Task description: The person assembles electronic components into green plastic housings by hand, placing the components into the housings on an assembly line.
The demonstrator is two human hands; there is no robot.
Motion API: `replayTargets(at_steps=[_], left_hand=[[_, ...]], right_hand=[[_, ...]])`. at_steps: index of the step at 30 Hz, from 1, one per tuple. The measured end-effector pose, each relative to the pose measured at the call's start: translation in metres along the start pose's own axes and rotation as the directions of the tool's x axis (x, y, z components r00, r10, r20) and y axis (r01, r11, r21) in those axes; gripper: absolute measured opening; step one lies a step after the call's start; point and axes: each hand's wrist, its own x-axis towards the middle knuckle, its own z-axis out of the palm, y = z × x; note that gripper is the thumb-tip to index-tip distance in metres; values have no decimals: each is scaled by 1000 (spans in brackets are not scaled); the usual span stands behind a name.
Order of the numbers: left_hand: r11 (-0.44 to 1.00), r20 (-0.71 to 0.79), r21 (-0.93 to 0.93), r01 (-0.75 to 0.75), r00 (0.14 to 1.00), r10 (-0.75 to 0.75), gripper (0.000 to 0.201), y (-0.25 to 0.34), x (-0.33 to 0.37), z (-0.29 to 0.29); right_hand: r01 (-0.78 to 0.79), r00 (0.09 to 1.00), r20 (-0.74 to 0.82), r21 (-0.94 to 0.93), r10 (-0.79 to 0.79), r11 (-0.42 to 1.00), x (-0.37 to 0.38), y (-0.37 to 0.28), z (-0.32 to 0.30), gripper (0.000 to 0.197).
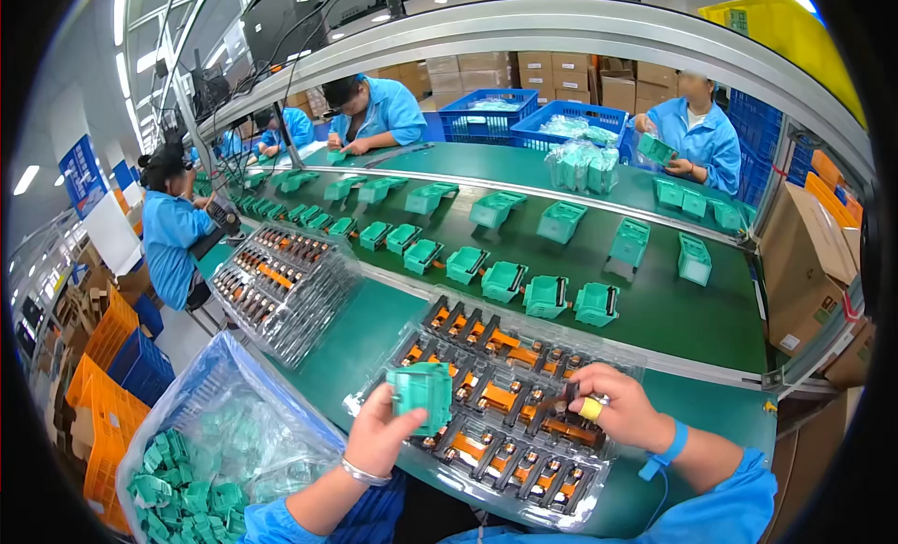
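Observation:
My left hand grips a green plastic housing and keeps it raised above the near left side of a clear plastic tray. In the tray lie rows of black parts with orange ribbon strips. Over the tray's right side, my right hand, a yellow wrap on one finger, pinches a small dark part. The fingers partly cover that part, and I cannot tell whether it has left its slot. A blue strap circles my right wrist.
Green housings stand in rows on the green conveyor beyond the tray. A stack of filled trays sits to the left. Down left, a lined bin holds many green housings. A metal frame spans overhead. Several co-workers sit across and left.

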Motion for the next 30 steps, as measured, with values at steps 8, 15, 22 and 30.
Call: replayTargets(at_steps=[8,15,22,30], left_hand=[[47,478,826,-562,742,469,37,-18,21,52],[787,201,546,-288,957,210,59,-34,19,47],[919,164,6,394,906,-389,35,-26,30,29],[910,88,-204,360,933,-349,27,-36,27,20]], right_hand=[[-295,875,298,953,380,-68,28,-37,40,4],[-310,818,256,950,516,20,40,-19,46,9],[-218,956,144,932,256,289,36,-23,36,3],[-122,901,-228,681,368,722,23,-34,18,14]])
